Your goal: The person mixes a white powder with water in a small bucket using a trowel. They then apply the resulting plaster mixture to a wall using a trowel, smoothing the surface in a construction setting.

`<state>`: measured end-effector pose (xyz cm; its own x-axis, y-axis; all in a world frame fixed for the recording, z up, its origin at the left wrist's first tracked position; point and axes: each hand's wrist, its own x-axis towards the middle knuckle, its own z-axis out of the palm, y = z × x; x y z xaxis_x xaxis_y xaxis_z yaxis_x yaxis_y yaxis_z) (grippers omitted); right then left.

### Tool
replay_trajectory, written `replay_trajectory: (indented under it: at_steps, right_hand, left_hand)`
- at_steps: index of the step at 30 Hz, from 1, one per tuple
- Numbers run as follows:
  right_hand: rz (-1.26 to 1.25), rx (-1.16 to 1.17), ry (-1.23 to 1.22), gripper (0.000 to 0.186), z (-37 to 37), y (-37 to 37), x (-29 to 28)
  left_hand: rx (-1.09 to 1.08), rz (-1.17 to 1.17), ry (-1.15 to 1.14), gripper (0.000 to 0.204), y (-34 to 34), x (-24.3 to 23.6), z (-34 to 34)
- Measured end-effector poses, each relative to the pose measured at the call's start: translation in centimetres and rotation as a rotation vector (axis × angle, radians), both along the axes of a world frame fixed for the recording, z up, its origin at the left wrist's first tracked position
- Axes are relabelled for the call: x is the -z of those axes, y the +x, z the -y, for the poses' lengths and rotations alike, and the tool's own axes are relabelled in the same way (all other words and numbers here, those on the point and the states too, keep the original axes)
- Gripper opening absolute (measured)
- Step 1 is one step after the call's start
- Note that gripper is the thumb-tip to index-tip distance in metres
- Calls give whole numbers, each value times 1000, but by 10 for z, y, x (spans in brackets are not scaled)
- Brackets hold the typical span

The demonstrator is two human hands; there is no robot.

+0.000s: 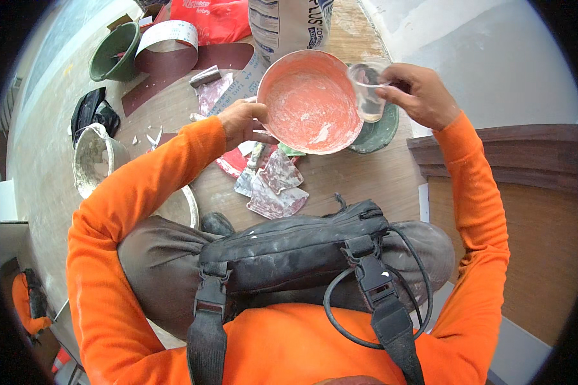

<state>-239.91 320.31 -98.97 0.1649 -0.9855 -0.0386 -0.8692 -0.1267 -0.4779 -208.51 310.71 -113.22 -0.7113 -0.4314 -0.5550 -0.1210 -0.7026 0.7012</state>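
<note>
My left hand [241, 122] grips the left rim of an orange bowl [289, 80], which tilts so that its inside faces me. Whitish, plaster-like residue coats the bowl's inner wall and bottom. At the bowl's right edge, my right hand [424, 96] holds a clear plastic cup [368, 96] between thumb and fingers. The cup's contents are hard to make out. Behind and below the cup, a dark green bucket [380, 136] is partly hidden. Just under the bowl lie several plaster-smeared scrapers [277, 192], some over a red, round-edged thing [230, 163].
A large printed sack [279, 29] stands behind the bowl. Brown sandpaper strips [157, 83], a green bucket [115, 54] and a red bag [215, 19] lie farther left. A whitish crusted bucket [91, 160] and a black bag [95, 112] sit left. Dark wooden trim [507, 151] borders the right.
</note>
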Motion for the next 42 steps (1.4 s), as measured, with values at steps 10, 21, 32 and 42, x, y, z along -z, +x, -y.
replay_trajectory:
  at_steps: [10,21,32,42]
  right_hand:
    - [-185,-193,263,36,36,39,21]
    - [-101,-176,203,39,30,35,18]
    - [278,207,622,38,46,37,26]
    - [920,334,333,30,59,-22,54]
  left_hand:
    - [43,-14,7,55,-1,2,-6]
    - [16,-32,-14,53,2,2,-9]
    - [61,-75,-30,61,2,3,-10]
    - [40,-123,37,61,19,21,3]
